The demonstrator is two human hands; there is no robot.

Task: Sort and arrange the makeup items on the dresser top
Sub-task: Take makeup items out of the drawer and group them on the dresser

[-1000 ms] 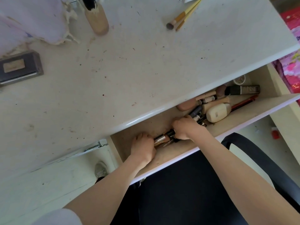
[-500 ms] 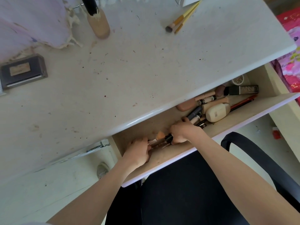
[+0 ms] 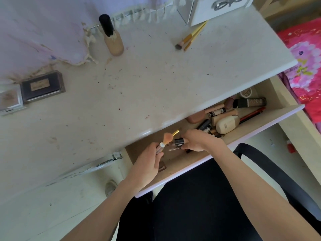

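Both hands reach into the open drawer (image 3: 257, 126) under the dresser top (image 3: 139, 87). My left hand (image 3: 149, 160) grips the handle of a makeup brush with an orange-pink tip (image 3: 167, 137), lifted above the drawer floor. My right hand (image 3: 196, 140) holds a bundle of brushes and tubes (image 3: 178, 142); a gold-tipped one (image 3: 175, 132) pokes out. More makeup lies at the drawer's right: a cream bottle (image 3: 227, 124), a dark tube (image 3: 250, 102), a red pencil (image 3: 251, 114), several small tubes.
On the dresser top stand a foundation bottle with a black cap (image 3: 112, 40), two yellow-handled brushes (image 3: 191, 36), a dark palette (image 3: 42, 86) and a compact (image 3: 10, 100) at the left edge. A white box (image 3: 217, 9) sits at the back. A black chair (image 3: 260, 171) is below.
My left hand has drawn one orange-tipped brush out of the bundle and lifted it leftward. My right hand keeps hold of the rest. The camera has tilted back, showing more of the top.
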